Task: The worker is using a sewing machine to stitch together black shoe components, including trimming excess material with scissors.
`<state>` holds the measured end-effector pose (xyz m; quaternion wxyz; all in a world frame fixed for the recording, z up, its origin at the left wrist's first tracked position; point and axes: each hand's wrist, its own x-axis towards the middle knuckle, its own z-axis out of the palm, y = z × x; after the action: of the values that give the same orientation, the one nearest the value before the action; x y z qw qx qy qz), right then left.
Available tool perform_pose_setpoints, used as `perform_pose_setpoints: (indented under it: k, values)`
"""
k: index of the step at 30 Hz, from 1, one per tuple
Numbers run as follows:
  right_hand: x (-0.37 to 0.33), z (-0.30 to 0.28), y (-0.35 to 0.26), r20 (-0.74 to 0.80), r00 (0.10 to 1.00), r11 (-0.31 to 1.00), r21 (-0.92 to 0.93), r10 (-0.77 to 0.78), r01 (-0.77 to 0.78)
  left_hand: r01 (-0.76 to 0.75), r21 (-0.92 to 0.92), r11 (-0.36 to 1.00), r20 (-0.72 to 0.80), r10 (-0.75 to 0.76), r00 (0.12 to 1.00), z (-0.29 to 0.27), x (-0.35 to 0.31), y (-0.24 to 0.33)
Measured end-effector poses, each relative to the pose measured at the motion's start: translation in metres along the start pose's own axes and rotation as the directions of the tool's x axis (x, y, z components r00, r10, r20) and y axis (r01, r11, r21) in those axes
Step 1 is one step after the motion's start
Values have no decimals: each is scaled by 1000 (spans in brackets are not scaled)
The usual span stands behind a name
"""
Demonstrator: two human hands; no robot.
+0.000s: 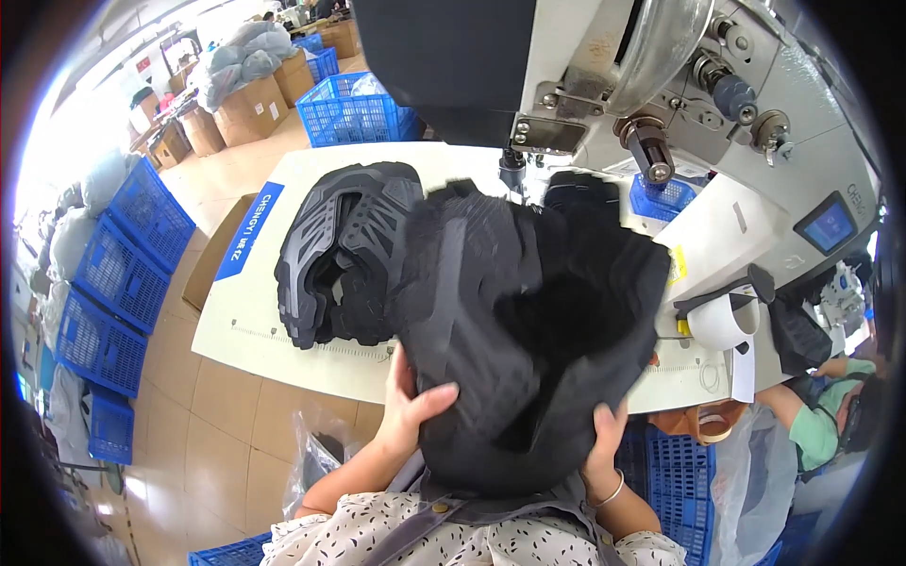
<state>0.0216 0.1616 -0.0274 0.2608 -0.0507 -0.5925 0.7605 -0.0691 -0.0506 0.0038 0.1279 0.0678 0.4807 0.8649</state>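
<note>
Between both hands I hold a bundle of black shoe uppers (472, 349), raised over the front edge of the table and smeared by motion. My left hand (412, 406) grips its left side, thumb on the near face and fingers mostly hidden behind. On the right side my right hand (602, 441) clasps it, with most of its fingers out of sight. A stack of black and grey shoe uppers (316, 236) lies on the white sewing table (250, 325) left of the bundle. More black material (582, 191) shows behind the bundle, beside the sewing machine's needle area (512, 168).
The sewing machine (604, 94) overhangs the table's far right, with a small screen (830, 226). A roll of white tape (725, 323) stands at right. Blue crates (118, 264) line the left floor; another crate (349, 115) stands behind the table. A co-worker's green sleeve (813, 429) shows at right.
</note>
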Motion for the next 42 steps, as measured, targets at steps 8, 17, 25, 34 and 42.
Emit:
perform_pose_setpoints:
  k: [8,17,25,34,42]
  values:
    - [36,18,-25,35,960,960,28,277,-278,276,-120,954,-61,-285,957,17,28,9]
    - [83,16,-6,112,994,968,-251,21,8,51,292,955,-104,-21,994,9,60,-5]
    - [56,22,-11,102,993,919,-384,-54,89,-510,659,553,319,408,855,-4,24,-13]
    - [78,13,-16,130,927,727,-586,-352,358,-563,818,117,432,521,736,7,41,22]
    - [114,52,-67,330,854,687,-508,-401,519,-617,787,-5,489,614,620,66,138,72]
